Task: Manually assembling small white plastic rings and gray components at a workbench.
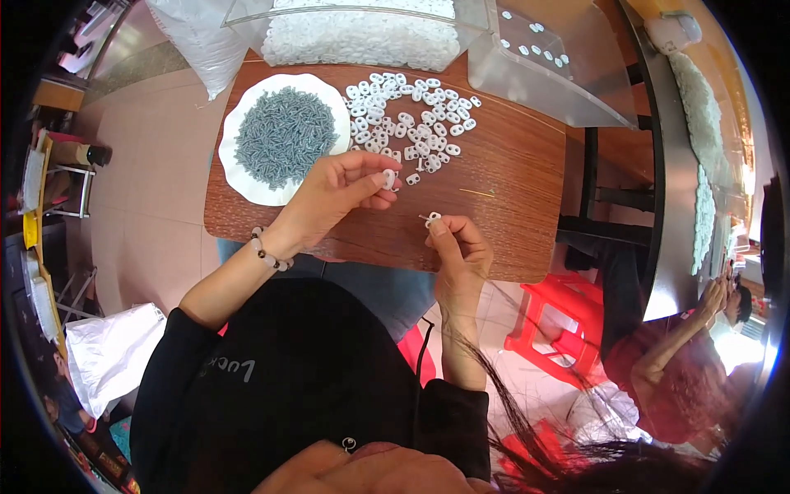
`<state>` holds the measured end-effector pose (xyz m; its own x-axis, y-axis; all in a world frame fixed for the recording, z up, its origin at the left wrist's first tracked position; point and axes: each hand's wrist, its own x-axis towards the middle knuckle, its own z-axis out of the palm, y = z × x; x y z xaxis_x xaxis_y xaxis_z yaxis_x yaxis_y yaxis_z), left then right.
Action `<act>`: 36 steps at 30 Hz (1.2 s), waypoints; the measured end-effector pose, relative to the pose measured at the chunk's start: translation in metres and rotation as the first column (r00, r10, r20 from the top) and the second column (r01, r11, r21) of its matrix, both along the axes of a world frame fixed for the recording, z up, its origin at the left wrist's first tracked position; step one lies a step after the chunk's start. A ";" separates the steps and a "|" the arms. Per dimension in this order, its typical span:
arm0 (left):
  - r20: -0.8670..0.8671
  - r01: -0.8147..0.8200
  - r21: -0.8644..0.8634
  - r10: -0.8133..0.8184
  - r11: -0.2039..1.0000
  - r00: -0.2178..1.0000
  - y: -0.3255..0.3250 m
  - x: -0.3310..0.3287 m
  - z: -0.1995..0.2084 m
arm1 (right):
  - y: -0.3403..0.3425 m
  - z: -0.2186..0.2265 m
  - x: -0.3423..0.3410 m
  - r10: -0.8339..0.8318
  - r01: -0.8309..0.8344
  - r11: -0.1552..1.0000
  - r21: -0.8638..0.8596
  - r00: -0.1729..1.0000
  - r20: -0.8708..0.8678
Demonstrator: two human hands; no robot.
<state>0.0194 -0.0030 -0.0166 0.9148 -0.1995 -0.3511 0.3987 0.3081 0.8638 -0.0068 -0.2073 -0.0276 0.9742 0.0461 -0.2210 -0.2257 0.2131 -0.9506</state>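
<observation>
My left hand pinches a small white oval plastic piece between thumb and fingers, over the near edge of the loose pile. Lower and to the right, my right hand grips a small white two-hole plastic piece, with a thin pin-like bit sticking out on its left. Many like white two-hole pieces lie scattered beyond my hands on the brown wooden table. To their left, a white scalloped plate holds a heap of small grey rod-shaped parts, too small to make out fully.
Clear plastic bins, one full of white pieces and one with a few, stand at the back. Red stools are at the right, near a co-worker at another table. White bags rest at the left.
</observation>
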 end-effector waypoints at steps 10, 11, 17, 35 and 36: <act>-0.104 -0.008 -0.204 -0.013 0.979 0.995 0.010 -0.030 0.005 | 0.008 0.010 -0.003 0.042 -0.040 0.999 0.029 0.997 -0.069; -0.086 -0.005 -0.188 -0.011 0.982 0.996 0.010 -0.033 0.004 | 0.009 0.010 -0.003 0.047 -0.045 0.999 0.028 0.996 -0.071; -0.065 -0.003 -0.111 -0.004 0.994 0.998 0.008 -0.040 0.001 | 0.014 0.012 -0.006 0.045 -0.044 0.999 0.028 0.997 -0.056; -0.157 -0.112 -0.101 0.095 0.989 0.983 -0.022 -0.053 -0.024 | 0.023 -0.007 -0.008 0.189 -0.155 0.946 0.286 0.977 -0.096; -0.118 -0.113 -0.082 0.103 0.990 0.988 -0.024 -0.054 -0.021 | 0.021 -0.008 -0.007 0.191 -0.153 0.945 0.290 0.976 -0.106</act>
<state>-0.0349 -0.0266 -0.0381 0.8879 -0.1368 -0.4393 0.4530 0.4273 0.7825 -0.0142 -0.1862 -0.0353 0.9091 0.2887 -0.3004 -0.4011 0.4118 -0.8183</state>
